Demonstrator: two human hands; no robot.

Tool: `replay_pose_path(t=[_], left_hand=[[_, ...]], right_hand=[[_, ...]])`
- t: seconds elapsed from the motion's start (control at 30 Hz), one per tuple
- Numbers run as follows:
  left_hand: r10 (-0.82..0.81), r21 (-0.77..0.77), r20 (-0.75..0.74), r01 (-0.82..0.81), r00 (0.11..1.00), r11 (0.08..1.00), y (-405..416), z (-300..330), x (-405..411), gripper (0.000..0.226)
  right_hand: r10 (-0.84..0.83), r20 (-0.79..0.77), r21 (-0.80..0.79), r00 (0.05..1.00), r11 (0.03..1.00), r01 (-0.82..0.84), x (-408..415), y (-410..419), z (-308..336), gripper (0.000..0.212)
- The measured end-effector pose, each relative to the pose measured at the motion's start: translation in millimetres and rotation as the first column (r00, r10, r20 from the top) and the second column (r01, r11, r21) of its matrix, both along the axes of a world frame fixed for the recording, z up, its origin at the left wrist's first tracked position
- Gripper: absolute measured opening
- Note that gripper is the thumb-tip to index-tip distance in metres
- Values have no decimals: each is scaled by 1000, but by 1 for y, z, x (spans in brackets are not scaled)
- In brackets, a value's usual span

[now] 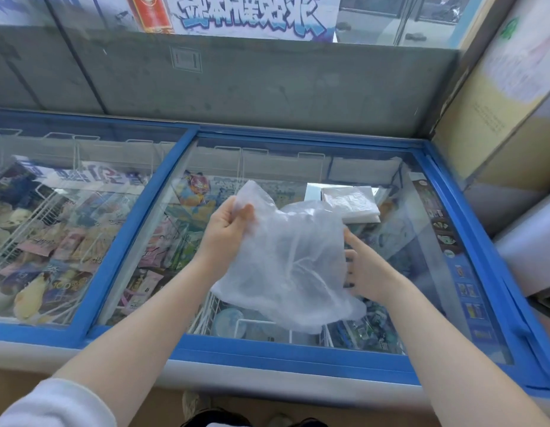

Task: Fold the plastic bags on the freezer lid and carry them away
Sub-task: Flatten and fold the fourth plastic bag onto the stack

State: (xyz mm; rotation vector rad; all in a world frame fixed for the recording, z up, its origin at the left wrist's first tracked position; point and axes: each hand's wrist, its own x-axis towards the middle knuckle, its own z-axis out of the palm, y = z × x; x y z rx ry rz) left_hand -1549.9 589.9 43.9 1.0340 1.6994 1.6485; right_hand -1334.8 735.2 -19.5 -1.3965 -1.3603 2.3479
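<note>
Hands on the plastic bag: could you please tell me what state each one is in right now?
Left hand: fingers curled round the top of the plastic bag, holding it up.
Right hand: fingers fairly straight, touching the bag's side.

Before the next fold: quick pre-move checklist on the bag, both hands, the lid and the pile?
1. Left hand has the bag: ok, its fingers pinch the upper corner of the loose plastic bag.
2. Right hand has the bag: cannot tell, its fingers are at the bag's right edge, partly behind the film.
3. Bag flat enough to fold: not ok, it hangs crumpled and billowed.
4. Bag on the freezer lid: not ok, most of it is held above the glass.
5. Folded bags out of the way: ok, they lie farther back on the lid, apart from the hands.
</note>
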Motion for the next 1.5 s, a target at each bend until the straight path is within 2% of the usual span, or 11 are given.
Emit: replay_pose_path(t=[0.13,0.23,0.4,0.5,0.6,0.7,0.8,0.9,1.03,1.2,1.5], left_hand=[[-38,-27,-10,38,999,999,-5,-8,0,37],[-77,-27,57,78,995,997,-10,-7,-1,40],[433,-142,157,-414,887,899,-18,-25,-31,34],[445,-179,168,-417,879,891,-22,-39,-40,31],[279,-195,85,-259,957,946,-22,-42,-38,31],[188,-156,38,-180,981,971,-24,-38,-43,36],[169,-144,1,-167,986,975,-26,-33,-45,34],[104,-167,-62,-114,993,979,-25,-30,-43,33],[-17,-148,-8,15,1000,989,-26,-25,-45,27],[-173,-60,183,187,968,981,-33,-10,-60,28],[42,-5,5,-42,999,999,-29,-20,-105,35]], right_hand=[[-297,-388,-355,873,922,156,-25,-16,26,93],[-473,-354,-421,807,851,315,-48,-10,42,36],[-786,-315,-351,532,617,704,-36,10,29,24],[-677,-337,-216,655,732,646,-27,5,13,24],[-280,76,141,957,953,268,-29,-5,8,19],[-374,569,561,733,827,-13,-26,-6,10,31],[-568,349,814,745,578,60,-29,-9,16,49],[-172,100,931,980,362,-32,-61,-28,38,30],[306,181,947,935,203,-250,-113,-55,58,26],[373,242,896,896,268,-353,-147,-69,62,26],[218,223,903,950,322,-286,-186,-73,60,19]])
